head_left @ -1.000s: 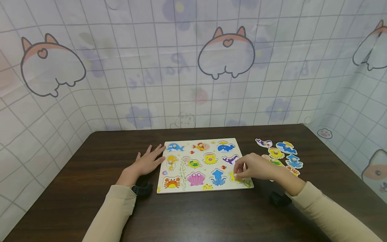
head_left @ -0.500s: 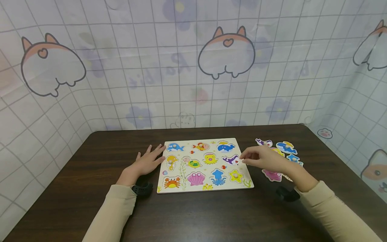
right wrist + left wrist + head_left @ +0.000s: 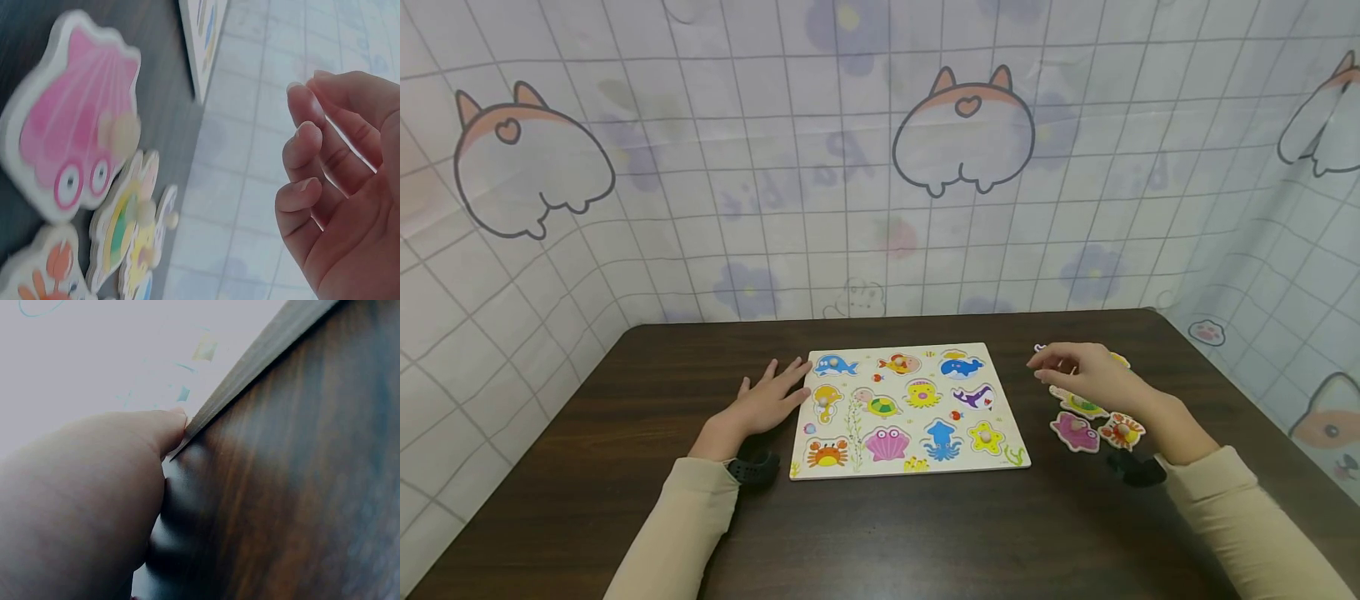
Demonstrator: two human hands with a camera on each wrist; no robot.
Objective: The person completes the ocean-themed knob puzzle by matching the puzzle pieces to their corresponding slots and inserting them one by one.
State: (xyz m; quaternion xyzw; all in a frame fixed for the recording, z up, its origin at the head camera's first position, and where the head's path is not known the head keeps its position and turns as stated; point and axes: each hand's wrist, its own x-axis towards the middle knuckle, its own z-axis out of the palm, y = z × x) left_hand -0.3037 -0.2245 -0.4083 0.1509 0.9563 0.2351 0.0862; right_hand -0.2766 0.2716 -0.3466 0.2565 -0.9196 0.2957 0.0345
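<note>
I see the left hand [image 3: 765, 406] lying flat on the dark wooden bench [image 3: 880, 533], centre-left of the frame, fingers straight, tips against the left edge of the white wooden sea-animal puzzle board [image 3: 904, 407]. At centre-right, the right hand [image 3: 1086, 372] hovers empty, fingers loosely curled, above the loose painted animal pieces. Nearest are the pink shell piece [image 3: 1074, 431] and the orange crab piece [image 3: 1122, 431], lying beside the board.
</note>
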